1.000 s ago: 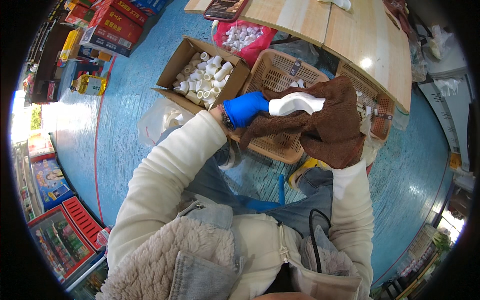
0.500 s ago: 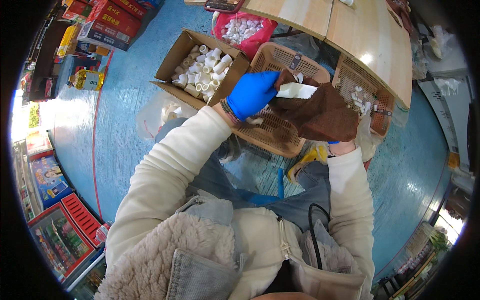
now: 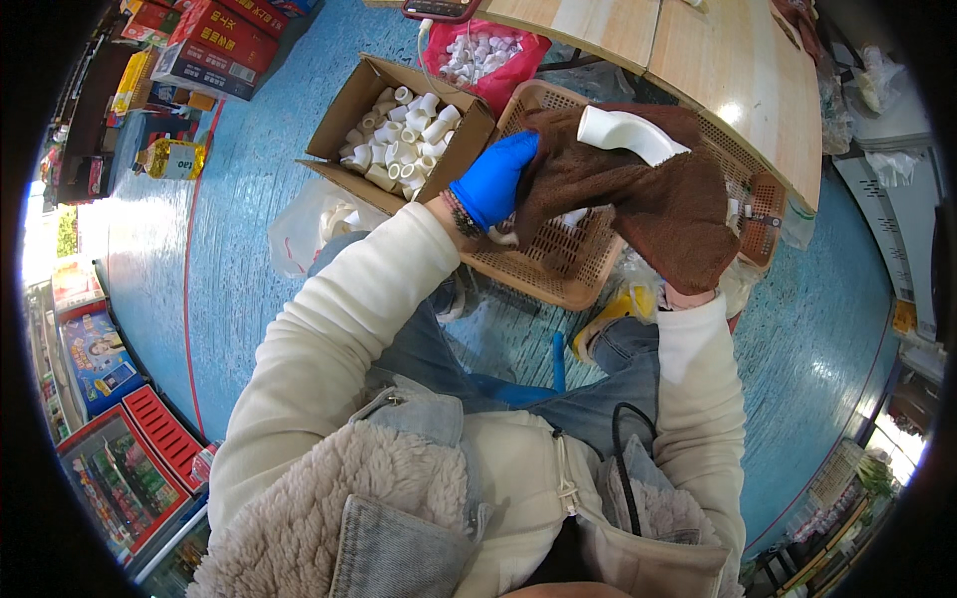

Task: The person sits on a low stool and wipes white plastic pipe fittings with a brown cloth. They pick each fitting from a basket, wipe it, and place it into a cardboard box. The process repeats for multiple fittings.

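My left hand (image 3: pixel 495 181), in a blue glove, is closed on the left edge of a brown cloth (image 3: pixel 688 214). The cloth is spread above a perforated tan basket (image 3: pixel 568 261). A curved white pipe fitting (image 3: pixel 628 133) lies on the far part of the cloth. At the cloth's near right corner, only the wrist of my right hand (image 3: pixel 686 297) shows; the cloth covers its fingers. Through the gap under the cloth, a white piece (image 3: pixel 574 216) is visible in the basket.
A cardboard box (image 3: pixel 334 125) full of white pipe fittings stands left of the basket. Behind it is a pink bag (image 3: pixel 513 75) of small white pieces. A second basket (image 3: pixel 766 214) sits partly under a wooden table (image 3: pixel 738 75). A clear plastic bag (image 3: pixel 299 229) lies on the blue floor.
The brown cloth has opened out from a bunched shape, and the white fitting now lies exposed farther right on it. My left hand has shifted slightly left and nearer.
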Available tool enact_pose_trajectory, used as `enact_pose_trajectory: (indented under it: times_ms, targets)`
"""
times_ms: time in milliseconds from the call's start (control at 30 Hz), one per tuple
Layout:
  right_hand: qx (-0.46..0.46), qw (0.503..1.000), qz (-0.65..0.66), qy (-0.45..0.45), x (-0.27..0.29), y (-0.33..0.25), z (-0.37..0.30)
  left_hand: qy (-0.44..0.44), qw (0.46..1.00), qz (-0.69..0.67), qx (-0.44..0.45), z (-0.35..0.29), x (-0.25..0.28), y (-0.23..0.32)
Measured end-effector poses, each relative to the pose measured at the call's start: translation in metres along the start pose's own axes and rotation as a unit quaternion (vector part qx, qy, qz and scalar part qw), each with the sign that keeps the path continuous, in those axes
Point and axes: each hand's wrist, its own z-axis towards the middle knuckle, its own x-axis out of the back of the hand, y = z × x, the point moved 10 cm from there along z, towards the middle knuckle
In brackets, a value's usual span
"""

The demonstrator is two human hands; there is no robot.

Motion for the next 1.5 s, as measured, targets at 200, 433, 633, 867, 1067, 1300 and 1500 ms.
enact_pose_trajectory:
  times_ms: [200,433,633,867,1067,1300,1500]
  targets:
    - [0.008,0.994,0.092,0.054,0.017,-0.002,-0.002,0.013,0.993,-0.113,0.04,0.006,0.003,-0.016]
    - [0.138,0.986,0.006,0.091,0.03,-0.031,0.0,0.121,0.978,0.161,-0.047,0.006,0.023,0.025]
    - [0.109,0.992,0.01,0.058,0.024,-0.03,0.001,-0.105,0.978,-0.054,0.175,-0.001,-0.034,-0.017]
    - [-0.013,0.943,0.329,-0.036,0.007,-0.023,0.02,0.012,0.998,0.052,0.04,0.001,-0.017,0.016]
    - [0.116,0.99,0.039,-0.073,0.003,-0.038,0.023,0.14,0.927,0.335,-0.092,-0.008,-0.013,0.051]
    - [0.152,0.986,-0.037,0.049,-0.004,-0.041,0.004,0.07,0.867,0.465,-0.165,-0.014,-0.07,0.046]
    - [0.12,0.989,-0.059,0.057,-0.002,-0.022,0.007,0.076,0.894,0.415,-0.151,-0.018,-0.067,0.048]
